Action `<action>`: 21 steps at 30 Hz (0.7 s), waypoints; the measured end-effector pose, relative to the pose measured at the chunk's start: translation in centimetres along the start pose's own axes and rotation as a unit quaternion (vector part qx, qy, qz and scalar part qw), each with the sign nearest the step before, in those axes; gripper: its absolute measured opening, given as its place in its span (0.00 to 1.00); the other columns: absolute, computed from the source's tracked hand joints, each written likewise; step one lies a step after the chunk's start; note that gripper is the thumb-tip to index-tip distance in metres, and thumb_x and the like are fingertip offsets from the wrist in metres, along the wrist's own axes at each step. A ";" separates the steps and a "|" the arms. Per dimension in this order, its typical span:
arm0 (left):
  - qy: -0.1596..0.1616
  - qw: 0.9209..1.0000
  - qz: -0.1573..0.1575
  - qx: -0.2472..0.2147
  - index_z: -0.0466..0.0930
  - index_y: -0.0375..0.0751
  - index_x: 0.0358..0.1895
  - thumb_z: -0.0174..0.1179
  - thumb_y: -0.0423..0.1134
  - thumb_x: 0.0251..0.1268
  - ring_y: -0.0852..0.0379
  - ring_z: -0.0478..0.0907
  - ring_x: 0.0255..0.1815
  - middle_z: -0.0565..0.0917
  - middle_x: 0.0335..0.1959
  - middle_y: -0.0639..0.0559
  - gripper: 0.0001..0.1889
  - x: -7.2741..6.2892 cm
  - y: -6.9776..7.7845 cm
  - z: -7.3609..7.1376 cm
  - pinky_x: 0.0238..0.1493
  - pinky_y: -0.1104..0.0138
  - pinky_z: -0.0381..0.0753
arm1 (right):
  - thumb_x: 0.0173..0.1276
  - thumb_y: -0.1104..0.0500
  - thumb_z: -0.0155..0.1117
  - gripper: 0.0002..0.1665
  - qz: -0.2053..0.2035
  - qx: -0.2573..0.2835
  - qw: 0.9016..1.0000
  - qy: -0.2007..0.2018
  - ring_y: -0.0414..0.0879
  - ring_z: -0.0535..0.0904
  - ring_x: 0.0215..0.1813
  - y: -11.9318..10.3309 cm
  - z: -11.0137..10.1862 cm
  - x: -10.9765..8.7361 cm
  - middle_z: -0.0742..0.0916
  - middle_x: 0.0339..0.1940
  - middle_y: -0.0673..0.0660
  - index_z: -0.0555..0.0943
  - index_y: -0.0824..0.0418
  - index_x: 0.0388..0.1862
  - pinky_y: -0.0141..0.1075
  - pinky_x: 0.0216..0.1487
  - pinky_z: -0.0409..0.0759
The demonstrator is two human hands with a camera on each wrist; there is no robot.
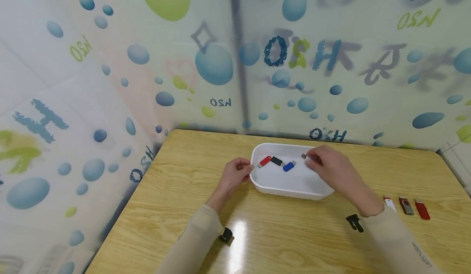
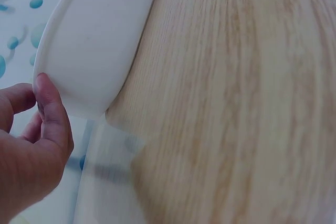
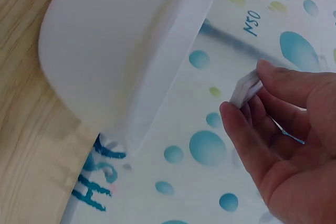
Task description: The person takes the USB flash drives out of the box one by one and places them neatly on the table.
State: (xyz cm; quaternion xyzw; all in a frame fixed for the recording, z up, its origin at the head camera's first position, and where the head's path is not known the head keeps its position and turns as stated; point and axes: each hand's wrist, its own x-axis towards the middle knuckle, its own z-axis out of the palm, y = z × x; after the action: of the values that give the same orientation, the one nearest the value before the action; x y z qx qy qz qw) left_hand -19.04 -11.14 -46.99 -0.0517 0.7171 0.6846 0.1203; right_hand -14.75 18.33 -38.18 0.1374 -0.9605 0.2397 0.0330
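A white plastic tray [image 1: 287,184] stands on the wooden table. At its left end my left hand [image 1: 235,174] pinches the rim between thumb and fingers; the left wrist view shows this hand [image 2: 42,140] at the edge of the tray wall [image 2: 100,40]. Over the right part of the tray, my right hand [image 1: 333,169] pinches a white USB stick [image 3: 244,90] between thumb and fingertips, its metal plug pointing left in the head view. Inside the tray lie a red USB stick [image 1: 265,161], a black USB stick [image 1: 277,161] and a blue USB stick [image 1: 289,166].
Right of the tray, partly beside the right sleeve, a white-and-red USB stick [image 1: 389,203], a dark swivel USB stick [image 1: 406,205] and a red USB stick [image 1: 422,209] lie in a row on the table [image 1: 176,184]. A patterned wall covering [image 1: 217,114] rises behind the table's back edge.
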 end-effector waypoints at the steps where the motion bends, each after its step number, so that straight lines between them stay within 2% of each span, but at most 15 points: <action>1: 0.000 1.000 0.000 -0.001 0.80 0.30 0.54 0.64 0.32 0.73 0.55 0.80 0.34 0.83 0.42 0.43 0.12 0.0 0.0 0.0 0.39 0.66 0.86 | 0.74 0.60 0.69 0.12 -0.002 -0.001 1.000 0.004 0.51 0.76 0.39 0.3 -0.3 -0.3 0.85 0.42 0.58 0.84 0.66 0.51 0.45 0.41 0.80; 9: 0.001 1.000 0.007 -0.005 0.80 0.29 0.53 0.63 0.31 0.73 0.55 0.79 0.34 0.83 0.41 0.42 0.11 -0.3 0.1 0.1 0.34 0.70 0.84 | 0.73 0.59 0.70 0.14 0.009 -0.014 1.000 0.020 0.53 0.78 0.40 1.7 -1.4 -2.1 0.84 0.43 0.61 0.84 0.68 0.51 0.49 0.42 0.83; 15: -0.002 1.000 0.007 -0.004 0.79 0.28 0.54 0.63 0.32 0.74 0.54 0.79 0.35 0.83 0.43 0.41 0.12 -0.2 0.0 0.0 0.35 0.70 0.84 | 0.72 0.59 0.71 0.15 0.019 -0.024 0.999 0.023 0.54 0.78 0.41 2.4 -2.0 -2.8 0.84 0.45 0.63 0.84 0.68 0.51 0.52 0.42 0.84; 21: -0.006 1.000 0.009 0.000 0.79 0.29 0.56 0.63 0.33 0.74 0.53 0.80 0.37 0.83 0.44 0.41 0.14 -0.2 0.0 0.1 0.36 0.69 0.85 | 0.74 0.58 0.69 0.17 0.048 -0.016 0.999 0.018 0.57 0.79 0.42 3.3 -2.6 -3.9 0.84 0.47 0.66 0.82 0.70 0.54 0.54 0.42 0.84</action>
State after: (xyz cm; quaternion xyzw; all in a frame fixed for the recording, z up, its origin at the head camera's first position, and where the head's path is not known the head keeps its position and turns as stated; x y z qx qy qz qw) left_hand -18.86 -11.09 -46.97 -0.0414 0.7167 0.6861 0.1180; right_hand -11.94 23.26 -37.88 0.0861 -0.9690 0.2281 0.0408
